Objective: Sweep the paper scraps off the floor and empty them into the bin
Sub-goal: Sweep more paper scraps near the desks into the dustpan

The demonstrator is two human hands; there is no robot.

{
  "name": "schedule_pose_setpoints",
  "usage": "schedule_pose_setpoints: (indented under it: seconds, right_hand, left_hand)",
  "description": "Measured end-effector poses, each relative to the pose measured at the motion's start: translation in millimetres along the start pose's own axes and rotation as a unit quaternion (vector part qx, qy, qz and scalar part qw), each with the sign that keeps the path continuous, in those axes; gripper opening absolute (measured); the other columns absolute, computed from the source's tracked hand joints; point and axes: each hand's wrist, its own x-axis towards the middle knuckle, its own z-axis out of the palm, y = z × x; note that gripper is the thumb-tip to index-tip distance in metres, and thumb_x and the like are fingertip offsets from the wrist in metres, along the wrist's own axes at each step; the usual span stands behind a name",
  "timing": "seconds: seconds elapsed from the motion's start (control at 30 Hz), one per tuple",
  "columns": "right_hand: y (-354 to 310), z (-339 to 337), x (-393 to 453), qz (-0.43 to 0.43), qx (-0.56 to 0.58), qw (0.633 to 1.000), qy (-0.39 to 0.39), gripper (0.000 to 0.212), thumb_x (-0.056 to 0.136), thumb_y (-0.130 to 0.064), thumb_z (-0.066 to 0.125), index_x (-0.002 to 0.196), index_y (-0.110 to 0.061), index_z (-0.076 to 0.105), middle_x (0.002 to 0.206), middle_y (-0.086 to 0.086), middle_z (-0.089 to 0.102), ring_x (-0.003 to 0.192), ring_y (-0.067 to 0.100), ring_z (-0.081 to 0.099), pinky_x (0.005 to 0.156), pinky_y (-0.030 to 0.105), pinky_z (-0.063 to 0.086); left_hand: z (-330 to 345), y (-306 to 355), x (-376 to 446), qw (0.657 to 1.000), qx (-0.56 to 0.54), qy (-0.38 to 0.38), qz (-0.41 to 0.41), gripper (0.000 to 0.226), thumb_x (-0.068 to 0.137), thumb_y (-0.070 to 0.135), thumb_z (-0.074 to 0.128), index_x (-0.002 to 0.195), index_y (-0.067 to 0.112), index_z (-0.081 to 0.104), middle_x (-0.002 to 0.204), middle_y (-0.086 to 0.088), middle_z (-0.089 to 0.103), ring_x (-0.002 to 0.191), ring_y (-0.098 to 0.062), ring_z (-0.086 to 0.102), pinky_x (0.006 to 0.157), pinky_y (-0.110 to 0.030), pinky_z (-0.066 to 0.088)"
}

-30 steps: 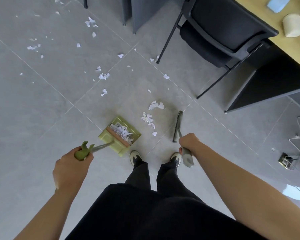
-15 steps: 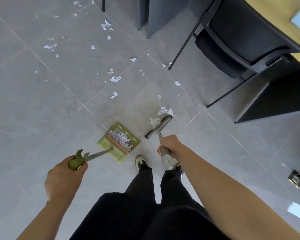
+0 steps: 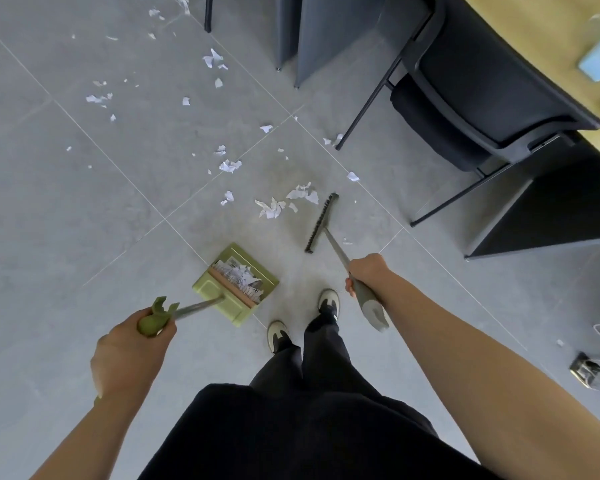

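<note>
White paper scraps (image 3: 270,208) strewn on grey floor (image 3: 66,220) just beside broom head (image 3: 321,222), more heaped in green dustpan (image 3: 237,283) – right hand (image 3: 366,271) fingers gripping broom handle, left hand (image 3: 129,355) gripping dustpan handle, black chair (image 3: 482,81) and desk (image 3: 534,43) beyond.

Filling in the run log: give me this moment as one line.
left hand: grips dustpan handle | right hand: grips broom | dustpan: holds scraps | floor: loose paper scraps beside broom

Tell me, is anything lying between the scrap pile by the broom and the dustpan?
Nothing visible. Only bare floor separates the scrap pile from the dustpan, and the broom head sits on the pile's far side.
</note>
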Motion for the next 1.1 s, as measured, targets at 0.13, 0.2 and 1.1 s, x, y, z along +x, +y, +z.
schedule_pose_setpoints:
  seconds: [0.13, 0.2, 1.1]
  right_hand:
    - [2.0, -16.9, 20.3, -0.023, -0.063, 0.996, 0.049, 0.011, 0.082, -0.001, 0.043, 0.088, 0.001, 0.052, 0.070, 0.017, 0.057, 0.046, 0.027, 0.055, 0.055, 0.032, 0.046]
    - [1.5, -26.0, 28.0, -0.014, -0.081, 0.994, 0.071, 0.007, 0.086, -0.002, 0.046, 0.086, 0.000, 0.053, 0.076, 0.016, 0.057, 0.042, 0.024, 0.053, 0.050, 0.028, 0.045]
    - [-187.9, -69.3, 70.5, -0.079, -0.193, 0.978, 0.028, 0.009, 0.085, -0.004, 0.047, 0.091, -0.001, 0.054, 0.067, 0.014, 0.061, 0.035, 0.022, 0.053, 0.043, 0.024, 0.045]
  left_hand:
    - [3.2, 14.0, 10.0, 1.000, -0.007, 0.005, -0.002, 0.012, 0.089, 0.044, 0.061, 0.085, 0.034, 0.064, 0.057, -0.001, 0.059, 0.059, -0.022, 0.054, 0.057, -0.033, 0.045]
    - [4.8, 22.0, 15.4, 1.000, -0.011, 0.011, -0.005, 0.013, 0.089, 0.045, 0.061, 0.088, 0.032, 0.065, 0.058, -0.001, 0.060, 0.059, -0.022, 0.054, 0.057, -0.032, 0.043]
    - [10.8, 157.9, 68.8, 0.996, -0.030, 0.041, -0.078, 0.015, 0.088, 0.045, 0.064, 0.093, 0.032, 0.067, 0.060, 0.000, 0.060, 0.062, -0.023, 0.055, 0.060, -0.034, 0.046]
